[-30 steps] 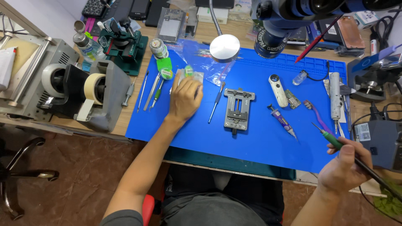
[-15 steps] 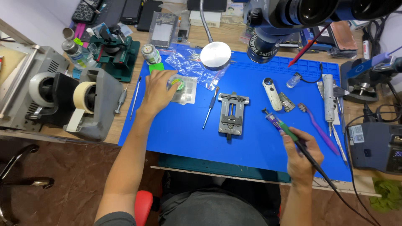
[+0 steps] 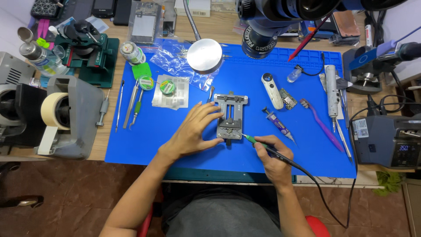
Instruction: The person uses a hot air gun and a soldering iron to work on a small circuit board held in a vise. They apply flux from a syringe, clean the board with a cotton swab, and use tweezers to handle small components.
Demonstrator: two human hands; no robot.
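Observation:
A grey metal board holder (image 3: 231, 115) lies in the middle of the blue work mat (image 3: 144, 136). My left hand (image 3: 193, 130) rests flat on the mat, fingers spread, with the fingertips touching the holder's left edge. My right hand (image 3: 270, 154) grips a green-handled soldering iron (image 3: 263, 145) like a pen. Its tip points at the lower part of the holder. The iron's black cable runs down and off to the right.
A syringe (image 3: 277, 123), purple toothbrush (image 3: 321, 123) and white tool (image 3: 272, 90) lie right of the holder. Tweezers (image 3: 130, 104), solder spools (image 3: 167, 86) and a plastic bag sit left. A tape dispenser (image 3: 66, 115) stands far left, a soldering station (image 3: 388, 140) far right, a microscope (image 3: 280, 22) above.
My left hand has come from the packets at the upper left of the mat to the holder's left edge. My right hand has brought the iron in so its tip meets the holder.

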